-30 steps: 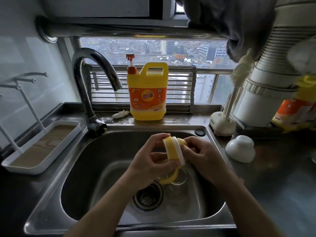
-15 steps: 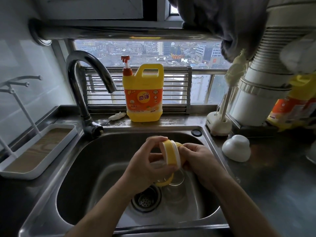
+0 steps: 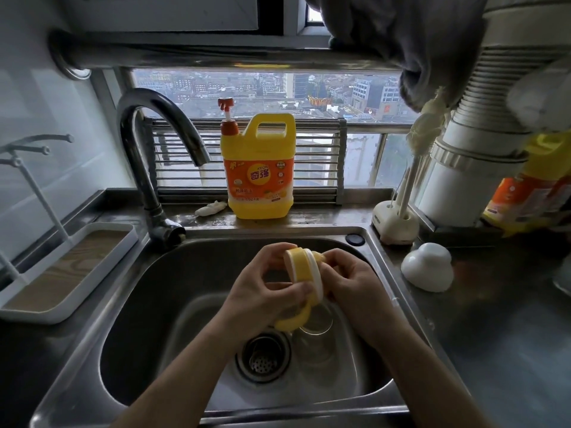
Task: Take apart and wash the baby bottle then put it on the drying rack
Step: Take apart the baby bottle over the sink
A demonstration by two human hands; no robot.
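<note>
Yellow bottle collar (image 3: pixel 304 268) is held over the sink (image 3: pixel 191 273), left hand (image 3: pixel 256 295) and right hand (image 3: pixel 352 282) grips both closed on it, likely for pulling parts apart

The left hand (image 3: pixel 262 291) and right hand (image 3: pixel 355 288) meet over the sink (image 3: pixel 173 304), the bottle top (image 3: pixel 304 267) between them. Below the hands lie the drain (image 3: pixel 262 356) and, just right of it, the bottle (image 3: pixel 321 344). Behind stands the jug (image 3: pixel 259 177), with the tap (image 3: pixel 154 168) behind-left. The rack (image 3: pixel 61 273) sits far left. The bowl (image 3: pixel 428 270) and brush stand (image 3: pixel 395 223) are to the right on the table (image 3: pixel 509 335).
</note>
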